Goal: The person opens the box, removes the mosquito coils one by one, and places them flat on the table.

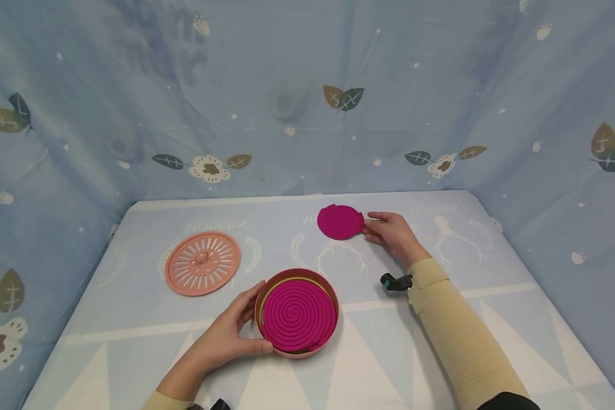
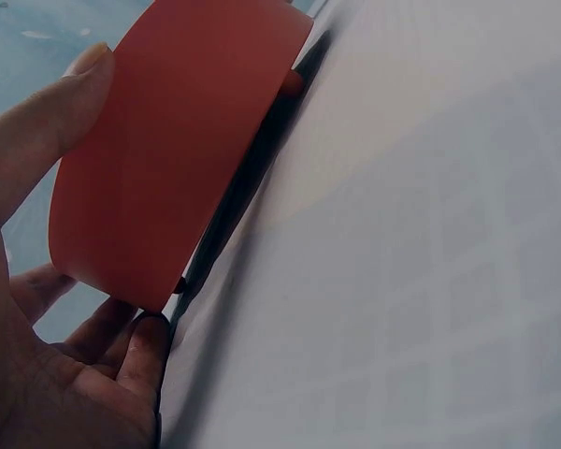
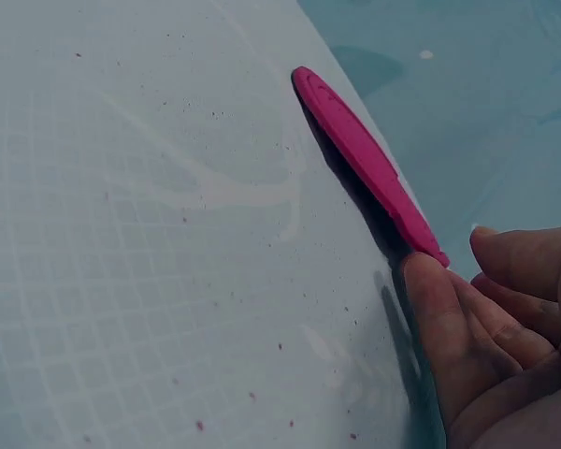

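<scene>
My left hand (image 1: 236, 330) grips a round reddish coaster holder (image 1: 297, 273) from its left side, thumb at the near wall and fingers round the far side. Inside it lies a magenta spiral coaster (image 1: 298, 315), with a thin yellow-green edge showing around it. The left wrist view shows the holder's smooth outer wall (image 2: 173, 150) between thumb and fingers. Farther back, a second magenta spiral coaster (image 1: 340, 222) lies on the table. My right hand (image 1: 391, 232) touches its right edge with the fingertips; in the right wrist view the thumb stands apart from the coaster (image 3: 365, 159).
An orange slotted disc (image 1: 201, 258) with a raised centre lies on the left of the table. The table (image 1: 389, 341) has a patterned cover. Blue patterned curtains (image 1: 287, 68) hang behind and on both sides. A black device (image 1: 396, 282) is at the right wrist.
</scene>
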A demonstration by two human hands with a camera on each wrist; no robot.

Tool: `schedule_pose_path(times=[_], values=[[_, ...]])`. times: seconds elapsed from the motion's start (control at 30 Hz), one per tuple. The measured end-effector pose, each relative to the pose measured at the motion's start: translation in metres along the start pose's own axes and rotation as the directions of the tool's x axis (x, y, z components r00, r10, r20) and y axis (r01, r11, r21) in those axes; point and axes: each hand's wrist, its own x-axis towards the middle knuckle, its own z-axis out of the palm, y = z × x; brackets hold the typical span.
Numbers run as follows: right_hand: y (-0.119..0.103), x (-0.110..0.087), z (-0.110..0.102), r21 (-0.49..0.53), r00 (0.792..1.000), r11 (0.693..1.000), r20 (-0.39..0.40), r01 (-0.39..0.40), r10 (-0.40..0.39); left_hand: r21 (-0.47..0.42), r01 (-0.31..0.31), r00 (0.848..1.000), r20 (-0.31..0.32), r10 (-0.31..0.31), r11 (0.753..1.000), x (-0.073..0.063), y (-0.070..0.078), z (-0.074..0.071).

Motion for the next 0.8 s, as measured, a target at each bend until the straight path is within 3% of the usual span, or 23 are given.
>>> schedule_pose_path(times=[0.2, 0.5, 0.8], values=[[0.0037, -0.0001, -0.0037, 0.059, 1.0, 0.998, 0.026, -0.005, 0.003, -0.001, -0.047, 0.999, 0.008, 0.047, 0.999, 0.0006, -0.0032, -0.0003], [0.0003, 0.0008, -0.0025, 0.081, 1.0, 0.997, 0.03, -0.011, 0.009, 0.015, -0.006, 1.0, 0.001, 0.006, 1.0, 0.0023, -0.0008, 0.0002], [0.001, 0.0007, -0.0035, 0.101, 0.998, 0.994, 0.063, -0.034, 0.028, 0.0, -0.056, 0.998, 0.02, 0.056, 0.998, 0.0031, -0.0036, -0.001]])
